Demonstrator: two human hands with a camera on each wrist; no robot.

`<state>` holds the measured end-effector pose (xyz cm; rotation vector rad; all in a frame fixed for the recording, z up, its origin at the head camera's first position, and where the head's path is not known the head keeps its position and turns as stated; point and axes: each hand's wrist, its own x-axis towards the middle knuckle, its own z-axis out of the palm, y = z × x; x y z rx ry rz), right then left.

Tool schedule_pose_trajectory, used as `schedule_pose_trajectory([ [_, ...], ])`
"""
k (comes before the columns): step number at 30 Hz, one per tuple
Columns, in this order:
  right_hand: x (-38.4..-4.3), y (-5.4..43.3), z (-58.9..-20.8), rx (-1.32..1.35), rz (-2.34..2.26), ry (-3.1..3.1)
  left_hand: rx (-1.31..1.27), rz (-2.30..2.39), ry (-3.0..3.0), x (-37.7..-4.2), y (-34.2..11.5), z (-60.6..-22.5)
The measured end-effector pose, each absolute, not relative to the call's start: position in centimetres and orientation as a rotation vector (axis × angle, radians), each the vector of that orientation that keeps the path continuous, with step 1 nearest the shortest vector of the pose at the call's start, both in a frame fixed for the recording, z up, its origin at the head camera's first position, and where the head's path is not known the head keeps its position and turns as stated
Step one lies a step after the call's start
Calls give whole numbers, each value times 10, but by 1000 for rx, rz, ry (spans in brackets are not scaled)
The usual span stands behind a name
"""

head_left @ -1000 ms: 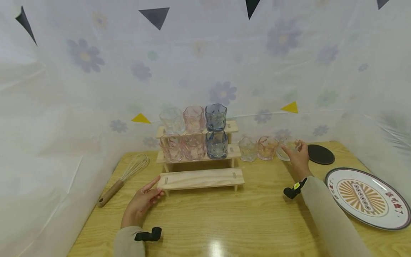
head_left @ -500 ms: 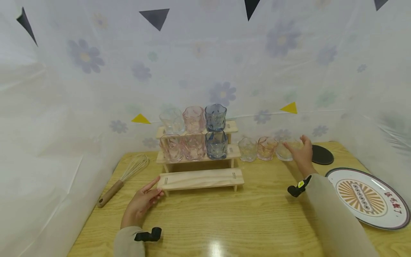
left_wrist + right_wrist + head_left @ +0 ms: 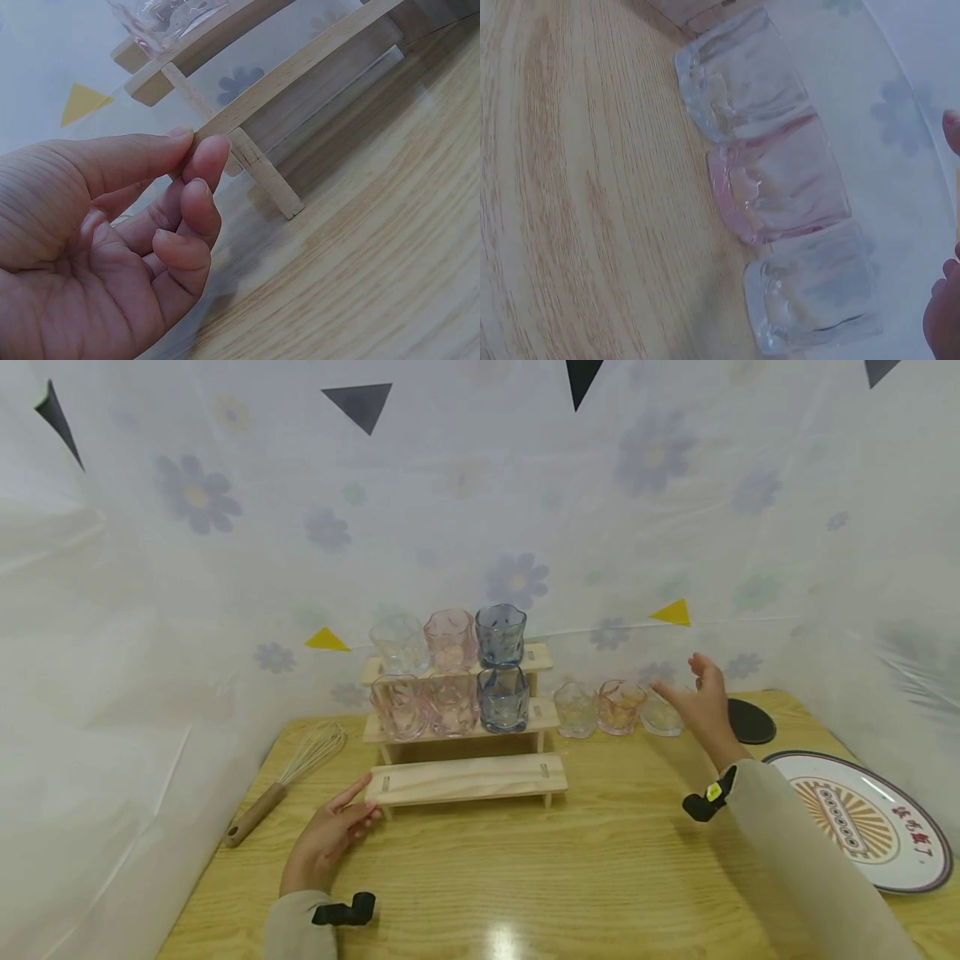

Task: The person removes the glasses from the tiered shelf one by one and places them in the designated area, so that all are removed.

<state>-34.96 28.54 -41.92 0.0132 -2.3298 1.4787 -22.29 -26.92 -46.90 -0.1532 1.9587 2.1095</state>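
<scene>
My left hand (image 3: 326, 839) pinches the left end of the low front wooden shelf (image 3: 465, 779) between thumb and fingers; the left wrist view shows the grip on the plank's corner (image 3: 214, 126). Above and beside a clear glass (image 3: 660, 720), my right hand (image 3: 708, 710) holds nothing, its thumb and fingers spread. That glass stands at the right end of a row, with a pink glass (image 3: 619, 710) and another clear glass (image 3: 576, 712) to its left. In the right wrist view the row's pink glass (image 3: 780, 180) shows plainly, while only bits of the hand appear.
Behind the front shelf, two higher wooden tiers carry clear, pink and blue glasses, including a blue glass (image 3: 501, 635) on top. A whisk (image 3: 285, 785) lies at left. A black round mat (image 3: 752, 722) and a patterned plate (image 3: 911, 835) lie at right.
My right hand has let go of the rightmost clear glass and lifted up and away from it; the glass stays on the table. The left hand has kept its hold on the shelf.
</scene>
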Motion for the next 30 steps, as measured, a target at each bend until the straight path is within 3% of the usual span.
schedule_pose_trajectory([
  [21,-330,183,-389,584,1640,-2263,-178,2107,1955,-223,-271,-469],
  [30,-325,141,-387,638,1778,-2349,-186,2096,1963,-223,-270,-468],
])
